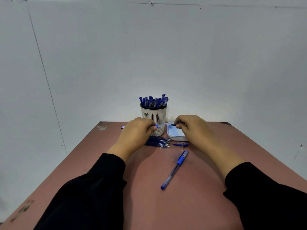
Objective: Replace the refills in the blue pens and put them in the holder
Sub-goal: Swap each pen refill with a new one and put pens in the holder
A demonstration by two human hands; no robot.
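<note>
My left hand (137, 130) grips a blue pen barrel (156, 126) in front of the white slotted holder (154, 116), which is full of several blue pens (153, 101). My right hand (191, 127) pinches a thin refill (168, 124) that points left toward the barrel's open end, a small gap between them. A row of several dark blue refills (157, 141) lies on the table just below my left hand. One capped blue pen (175, 169) lies diagonally nearer to me.
A shallow white tray (176, 135) with a blue inside sits right of the holder, under my right hand. A small blue pen part (181, 144) lies in front of it. Another blue piece (123, 127) peeks out left of my left hand. The brown table (149, 196) ends at a grey wall.
</note>
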